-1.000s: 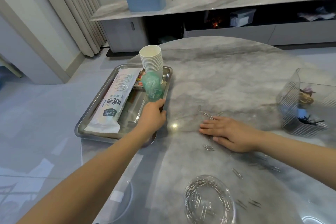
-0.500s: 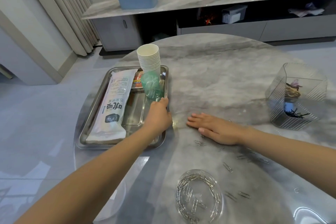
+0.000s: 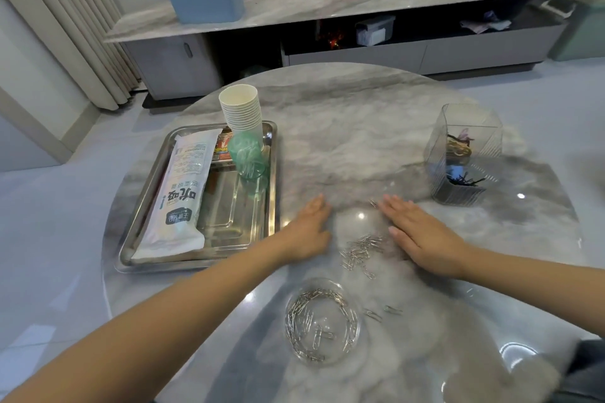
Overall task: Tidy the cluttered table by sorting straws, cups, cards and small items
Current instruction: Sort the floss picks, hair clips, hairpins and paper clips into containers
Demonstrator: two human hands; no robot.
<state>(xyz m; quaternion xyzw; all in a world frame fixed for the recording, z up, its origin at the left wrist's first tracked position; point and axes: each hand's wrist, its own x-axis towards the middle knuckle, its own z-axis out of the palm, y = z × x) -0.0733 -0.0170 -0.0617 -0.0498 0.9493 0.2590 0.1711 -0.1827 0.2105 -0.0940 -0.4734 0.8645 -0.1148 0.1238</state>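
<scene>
Marble round table [image 3: 353, 127], loose steel paperclips [image 3: 360, 250]

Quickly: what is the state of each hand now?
Left hand: open, flat on the table, holding nothing.
Right hand: open, flat, holding nothing.

- Left hand [image 3: 311, 229] and right hand [image 3: 422, 235] lay flat on the counter [image 3: 343, 141], flanking a paperclip pile [image 3: 360, 250] (fingers straight).
- A clear dish [image 3: 322, 321] held more clips.
</scene>
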